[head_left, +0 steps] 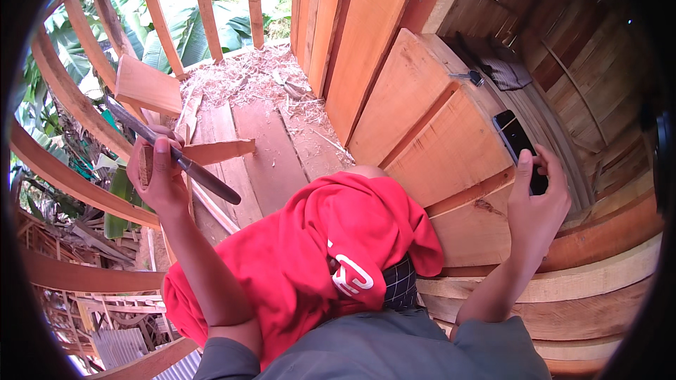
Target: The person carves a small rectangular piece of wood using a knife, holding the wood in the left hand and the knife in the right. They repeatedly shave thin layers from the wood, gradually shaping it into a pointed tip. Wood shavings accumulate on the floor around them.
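Head camera view: a seated person with both arms spread wide grips a dark bar (211,181) in the left hand (163,181) and a black phone (512,132) in the right hand (541,200). The left forearm rises from the lower edge and leans outward to the left, the wrist raised, the fingers curled closed around the bar and the thumb pressed along it. The bar slants from upper left to lower right, above the plank floor (267,148); a small brown piece (145,167) shows beside the thumb, though whether it belongs to the bar cannot be told. At right, the other forearm angles up and outward, the hand partly closed, with the thumb on one side of the phone's near end and bent fingers on the other. The phone is at the edge of the stacked boards (563,162); whether it rests there or is lifted is unclear. Red cloth (296,232) covers the lap between the arms, and pale wood shavings (246,77) lie beyond.
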`<state>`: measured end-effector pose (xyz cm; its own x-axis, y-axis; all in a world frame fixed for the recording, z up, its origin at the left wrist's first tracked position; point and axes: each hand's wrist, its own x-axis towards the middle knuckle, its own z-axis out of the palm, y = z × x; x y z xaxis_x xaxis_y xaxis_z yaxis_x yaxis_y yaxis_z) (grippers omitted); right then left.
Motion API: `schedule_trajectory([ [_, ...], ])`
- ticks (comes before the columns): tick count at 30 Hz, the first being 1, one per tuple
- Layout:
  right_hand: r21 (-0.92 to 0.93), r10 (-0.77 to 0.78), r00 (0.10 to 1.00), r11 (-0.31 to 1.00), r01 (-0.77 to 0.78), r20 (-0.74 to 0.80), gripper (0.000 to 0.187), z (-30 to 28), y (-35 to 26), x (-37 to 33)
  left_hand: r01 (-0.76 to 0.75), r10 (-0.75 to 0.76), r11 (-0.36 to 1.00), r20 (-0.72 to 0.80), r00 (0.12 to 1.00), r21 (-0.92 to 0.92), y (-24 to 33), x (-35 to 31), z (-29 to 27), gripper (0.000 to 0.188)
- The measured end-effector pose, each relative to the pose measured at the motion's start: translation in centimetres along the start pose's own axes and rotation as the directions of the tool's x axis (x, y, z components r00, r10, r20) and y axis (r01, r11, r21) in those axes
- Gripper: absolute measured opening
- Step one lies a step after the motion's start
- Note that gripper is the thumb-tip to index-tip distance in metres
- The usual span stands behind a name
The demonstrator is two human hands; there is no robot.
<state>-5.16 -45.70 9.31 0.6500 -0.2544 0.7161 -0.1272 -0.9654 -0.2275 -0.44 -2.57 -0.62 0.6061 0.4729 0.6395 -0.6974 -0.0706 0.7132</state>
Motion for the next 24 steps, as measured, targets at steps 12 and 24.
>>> schedule_trajectory([
  [12,0.497,-0.412,0.882,0.729,0.470,-0.229,0.014,0.7,-3.1,-2.2,-0.008,0.009,1.000,-0.038,0.999,0.022,-0.5,0.4,-2.2,0.020],
  [24,0.675,-0.263,0.962,0.723,0.148,0.070,0.026,2.8,-2.7,-3.9,-0.040,0.040,0.999,-0.015,0.999,0.023,-0.2,0.4,-1.8,0.021],
])
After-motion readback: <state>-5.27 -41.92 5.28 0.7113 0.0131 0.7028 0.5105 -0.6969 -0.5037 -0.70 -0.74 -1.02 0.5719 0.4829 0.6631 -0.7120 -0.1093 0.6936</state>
